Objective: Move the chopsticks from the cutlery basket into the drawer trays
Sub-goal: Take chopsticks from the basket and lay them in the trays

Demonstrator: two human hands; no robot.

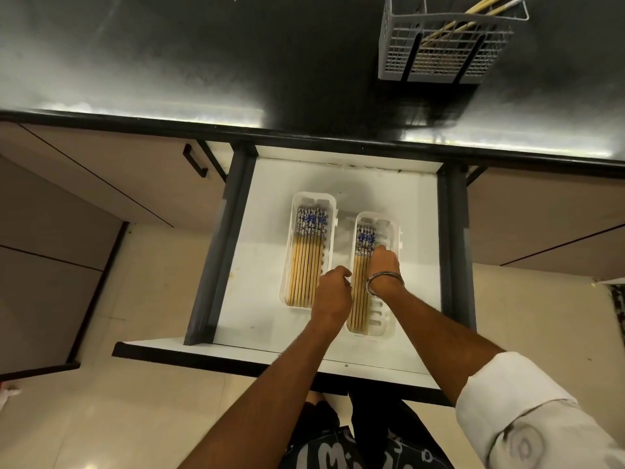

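The white drawer (257, 282) stands pulled out with two white trays in it. In the left tray (314, 196) lie several chopsticks (306, 265), wooden with blue-patterned tops. More chopsticks (359, 309) fill the left half of the right tray (389, 319). My left hand (333, 294) is at that tray's left edge, fingers curled against the chopsticks. My right hand (384, 265), a metal bangle on its wrist, has its fingertips curled down on the same chopsticks near their patterned tops. The grey cutlery basket (439, 49) stands on the counter at top right, with a few chopsticks (473, 15) sticking out of it.
A dark glossy countertop (203, 62) runs across the top, its front edge above the drawer. Beige cabinet doors (101, 184) flank the drawer on both sides. Below the drawer front are a pale tiled floor (152, 401) and my legs.
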